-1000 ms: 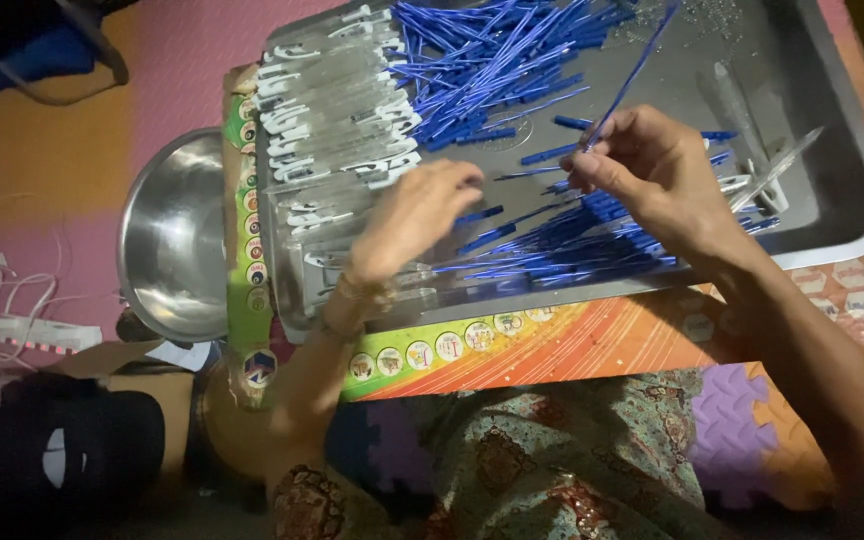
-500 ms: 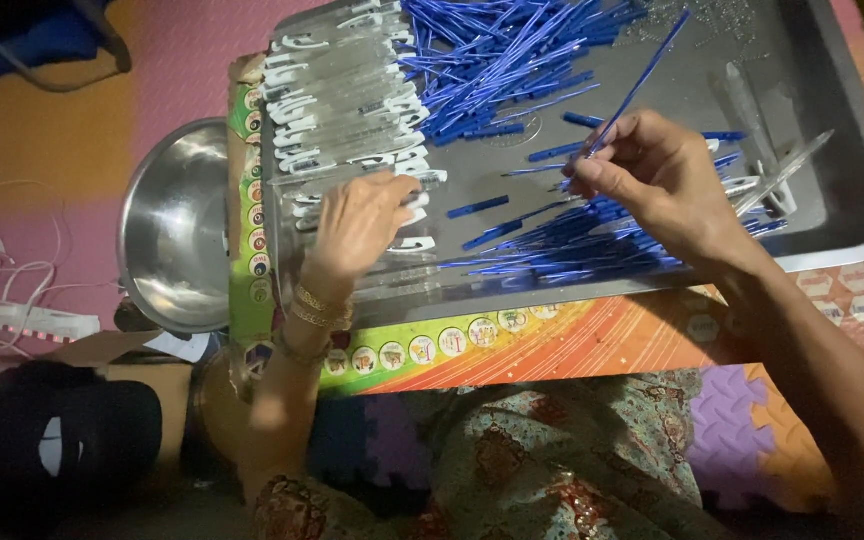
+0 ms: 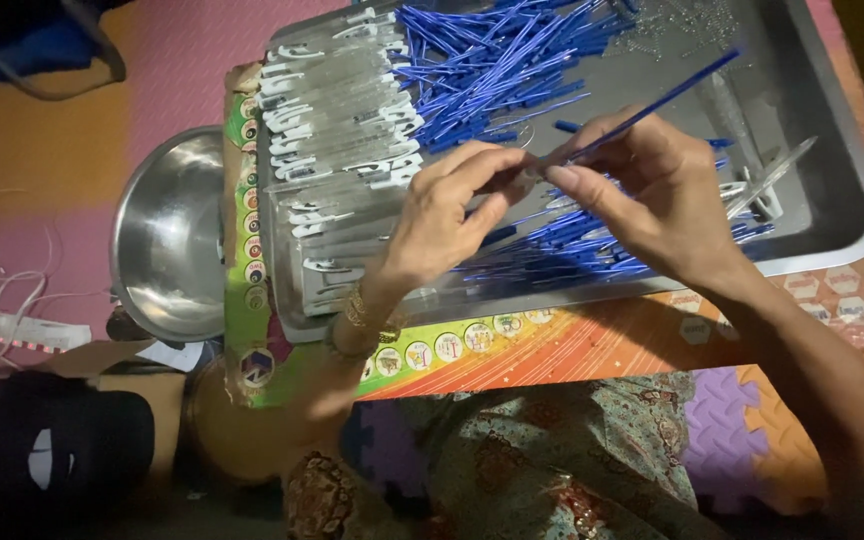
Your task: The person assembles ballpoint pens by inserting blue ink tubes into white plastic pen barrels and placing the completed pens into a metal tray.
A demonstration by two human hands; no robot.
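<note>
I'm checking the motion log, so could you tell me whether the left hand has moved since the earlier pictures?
Yes. The left hand has moved right, away from the clear barrels in the metal tray, to meet the right hand.

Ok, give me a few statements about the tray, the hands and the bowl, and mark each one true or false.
1. The right hand holds a blue refill. True.
2. The metal bowl sits to the right of the tray. False: it sits to the left.
3. Clear pen barrels lie in the tray's left part. True.
4. The left hand rests inside the bowl. False: it is over the tray, meeting the right hand.
5. The loose refills are red. False: they are blue.
</note>
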